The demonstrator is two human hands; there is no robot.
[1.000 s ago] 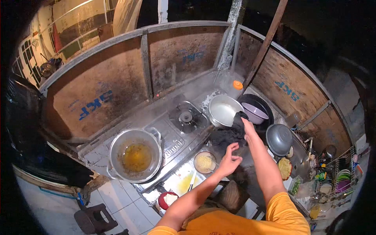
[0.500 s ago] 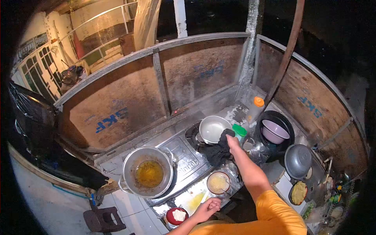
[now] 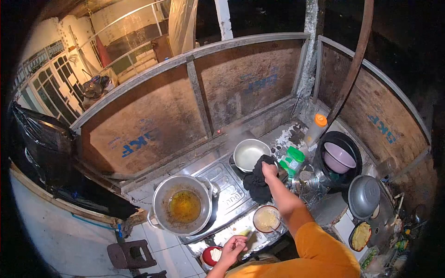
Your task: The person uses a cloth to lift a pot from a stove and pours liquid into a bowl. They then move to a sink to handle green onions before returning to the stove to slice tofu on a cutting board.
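My right hand [image 3: 270,170] grips a bunched black cloth [image 3: 257,185] against the near side of a metal pot [image 3: 250,154]. The pot holds pale liquid and stands at the right burner of the steel stove [image 3: 221,178]; its handle is hidden by the cloth. My left hand [image 3: 233,247] hovers by the stove's front edge with curled fingers, and whether anything is in them is hidden. Beside it sits a red bowl [image 3: 210,255] with something white in it. A bowl of pale yellowish mixture [image 3: 267,218] with a spoon lies between my arms.
A large pot [image 3: 157,204] with amber oil stands on the stove's left. At right are green-lidded containers [image 3: 294,157], an orange-capped bottle [image 3: 316,129], a purple basin [image 3: 340,158], a grey basin [image 3: 364,196] and a plate of yellow food [image 3: 360,236]. Wooden panels [image 3: 153,120] enclose the back.
My right hand has shifted left with the cloth and the pot, which now covers more of the burner. My left hand has moved slightly left relative to the counter, partly over the red bowl.
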